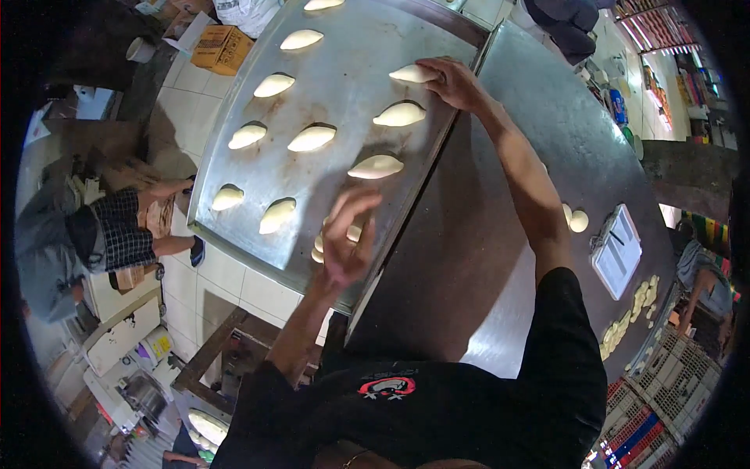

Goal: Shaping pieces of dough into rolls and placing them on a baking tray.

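Observation:
A wide metal baking tray [355, 82] holds spaced-out rows of pale, pointed oval dough pieces, such as this one [312, 138]. My right hand [459, 84] is at the tray's far right, with its fingers closed on the near end of one shaped dough piece [412, 73]. Two more ovals lie nearer in the same row, a dough piece [400, 114] and another dough piece [376, 166]. Over the tray's near corner hovers my left hand [349, 238], fingers apart and holding nothing. Small dough pieces [318, 244] lie beneath and beside it, partly hidden.
Right of the tray is a dark metal worktable [461, 227] with round dough balls [578, 221], a clipboard [616, 252] with a pen, and many small dough lumps [630, 319]. A person in checkered shorts [121, 227] is at the left, near a cardboard box [222, 49]. Plastic crates [680, 375] stand lower right.

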